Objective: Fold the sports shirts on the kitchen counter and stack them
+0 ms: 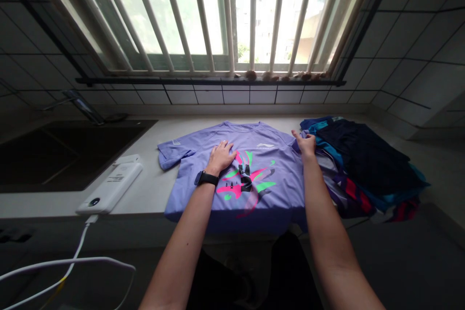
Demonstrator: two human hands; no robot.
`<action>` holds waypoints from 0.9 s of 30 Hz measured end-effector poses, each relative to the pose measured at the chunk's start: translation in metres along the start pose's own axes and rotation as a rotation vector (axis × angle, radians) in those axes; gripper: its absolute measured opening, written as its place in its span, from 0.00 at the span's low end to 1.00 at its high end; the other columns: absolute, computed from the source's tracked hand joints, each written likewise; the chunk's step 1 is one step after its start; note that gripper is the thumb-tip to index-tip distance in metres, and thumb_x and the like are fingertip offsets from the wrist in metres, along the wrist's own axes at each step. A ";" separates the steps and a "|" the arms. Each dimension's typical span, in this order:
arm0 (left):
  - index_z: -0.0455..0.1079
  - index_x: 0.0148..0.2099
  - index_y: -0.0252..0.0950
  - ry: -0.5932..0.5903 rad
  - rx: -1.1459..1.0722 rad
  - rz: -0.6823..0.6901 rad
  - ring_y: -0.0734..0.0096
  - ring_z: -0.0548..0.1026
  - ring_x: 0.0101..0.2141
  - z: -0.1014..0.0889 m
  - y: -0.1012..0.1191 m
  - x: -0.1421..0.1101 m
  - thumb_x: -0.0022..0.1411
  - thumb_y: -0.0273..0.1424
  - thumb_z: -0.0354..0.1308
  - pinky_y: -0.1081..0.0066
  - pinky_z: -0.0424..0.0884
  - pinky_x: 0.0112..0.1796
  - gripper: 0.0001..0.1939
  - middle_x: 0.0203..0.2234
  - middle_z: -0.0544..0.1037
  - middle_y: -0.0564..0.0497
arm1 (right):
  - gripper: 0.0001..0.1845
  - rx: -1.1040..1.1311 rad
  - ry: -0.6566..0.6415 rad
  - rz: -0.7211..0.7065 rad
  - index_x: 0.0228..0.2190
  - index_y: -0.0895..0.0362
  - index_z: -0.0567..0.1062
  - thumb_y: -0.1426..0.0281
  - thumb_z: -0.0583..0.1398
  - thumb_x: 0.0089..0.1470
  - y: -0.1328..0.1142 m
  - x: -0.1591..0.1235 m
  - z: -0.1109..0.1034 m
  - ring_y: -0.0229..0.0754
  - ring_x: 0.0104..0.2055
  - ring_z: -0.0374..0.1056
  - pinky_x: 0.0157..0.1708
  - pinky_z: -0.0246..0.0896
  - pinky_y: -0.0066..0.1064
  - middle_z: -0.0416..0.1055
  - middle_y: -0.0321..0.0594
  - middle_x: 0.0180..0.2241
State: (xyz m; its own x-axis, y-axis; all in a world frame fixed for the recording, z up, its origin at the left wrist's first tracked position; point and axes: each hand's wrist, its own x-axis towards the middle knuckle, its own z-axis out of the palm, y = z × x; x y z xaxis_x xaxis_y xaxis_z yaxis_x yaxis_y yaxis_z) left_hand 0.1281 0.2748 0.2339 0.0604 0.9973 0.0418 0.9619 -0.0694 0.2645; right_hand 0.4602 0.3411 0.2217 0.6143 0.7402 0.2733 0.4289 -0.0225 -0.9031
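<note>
A lavender T-shirt (203,184) lies spread on the white counter, its collar toward the window and its lower edge hanging over the front. Pink, green and black shapes are printed on its chest. My left hand (222,157), with a dark watch (206,178) on the wrist, rests flat on the chest with fingers stretched out. At the shirt's right sleeve, my right hand (305,144) is closed on the bunched fabric with its thumb raised. That sleeve is partly hidden behind the hand, while the left sleeve lies outspread.
Right of the shirt is a pile of dark and blue clothes (363,155), overhanging the counter (145,174). A white power bank (112,186) with a white cable (78,247) lies on the left. Beyond it are a dark sink (54,155) and a faucet (83,106). A barred window (225,19) is behind.
</note>
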 end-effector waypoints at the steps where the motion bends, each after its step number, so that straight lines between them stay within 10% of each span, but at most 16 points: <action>1: 0.65 0.69 0.40 -0.001 0.001 -0.003 0.57 0.54 0.72 0.000 0.000 0.000 0.72 0.40 0.48 0.55 0.49 0.70 0.27 0.72 0.60 0.43 | 0.31 -0.058 -0.013 0.026 0.43 0.58 0.72 0.58 0.73 0.41 0.000 -0.002 0.000 0.59 0.58 0.69 0.59 0.65 0.48 0.75 0.55 0.47; 8: 0.67 0.67 0.41 0.020 -0.018 0.001 0.56 0.56 0.72 0.000 0.000 0.000 0.71 0.39 0.50 0.54 0.50 0.70 0.25 0.72 0.62 0.43 | 0.09 0.426 -0.066 0.121 0.28 0.54 0.73 0.64 0.65 0.43 -0.014 -0.002 0.003 0.45 0.36 0.73 0.40 0.72 0.35 0.72 0.33 0.26; 14: 0.66 0.68 0.40 0.005 -0.019 0.003 0.56 0.55 0.72 -0.001 0.001 -0.001 0.72 0.39 0.48 0.53 0.49 0.70 0.26 0.72 0.60 0.43 | 0.14 0.662 0.028 0.243 0.21 0.51 0.62 0.70 0.65 0.43 -0.013 0.000 0.003 0.36 0.26 0.64 0.26 0.66 0.26 0.61 0.26 0.20; 24: 0.66 0.68 0.39 0.012 -0.008 0.004 0.55 0.55 0.72 -0.001 0.002 -0.001 0.72 0.38 0.49 0.53 0.50 0.70 0.26 0.72 0.60 0.42 | 0.22 0.561 0.110 0.340 0.32 0.50 0.61 0.76 0.66 0.39 -0.017 -0.001 0.006 0.39 0.36 0.75 0.41 0.76 0.32 0.70 0.29 0.32; 27: 0.66 0.68 0.40 0.015 -0.010 0.003 0.55 0.54 0.72 -0.001 0.002 -0.001 0.72 0.38 0.49 0.52 0.50 0.70 0.26 0.72 0.60 0.42 | 0.24 0.364 0.091 0.127 0.39 0.52 0.65 0.79 0.60 0.37 -0.023 -0.011 0.000 0.42 0.40 0.75 0.46 0.74 0.37 0.73 0.35 0.36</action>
State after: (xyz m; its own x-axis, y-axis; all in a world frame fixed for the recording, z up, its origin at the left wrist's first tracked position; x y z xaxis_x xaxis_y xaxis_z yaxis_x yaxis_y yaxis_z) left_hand 0.1294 0.2733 0.2355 0.0590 0.9967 0.0566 0.9589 -0.0723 0.2745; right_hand 0.4434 0.3338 0.2397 0.7104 0.6842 0.1651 0.0929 0.1414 -0.9856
